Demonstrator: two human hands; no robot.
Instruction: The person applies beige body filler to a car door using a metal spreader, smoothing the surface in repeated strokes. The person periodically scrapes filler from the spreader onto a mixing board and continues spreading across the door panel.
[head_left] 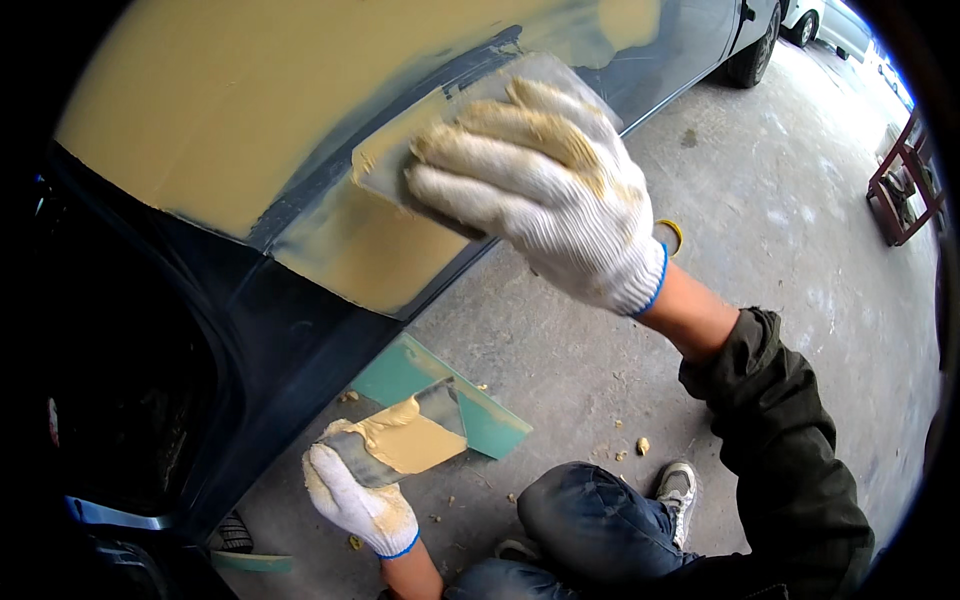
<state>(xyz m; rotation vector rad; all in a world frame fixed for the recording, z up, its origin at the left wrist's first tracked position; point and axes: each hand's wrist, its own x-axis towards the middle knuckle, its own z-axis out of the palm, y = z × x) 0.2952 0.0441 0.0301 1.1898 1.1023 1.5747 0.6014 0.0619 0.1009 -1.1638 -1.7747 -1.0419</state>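
Car (pixel 240 90) cropped, left forearm (pixel 412 577) cropped, rack contents (pixel 900 186) unclear

Stained grey concrete floor (pixel 780 230), scattered with tan lumps (pixel 642 446).
On it: a green panel (pixel 490 428), a partly hidden yellow-rimmed round object (pixel 677 238) and, farther right, a dark red rack (pixel 885 213).

Flooding in as cool daylight from the upper right, whitening the floor (pixel 790 130) there and glaring near the rim. Dimming toward the lower left, sinking the car-body opening (pixel 120 390) into near-black. Spreading soft, even light over the beige panel (pixel 200 110). Looking slightly soft at the denim knee (pixel 590 520). Bowing straight edges toward a black, rounded border.
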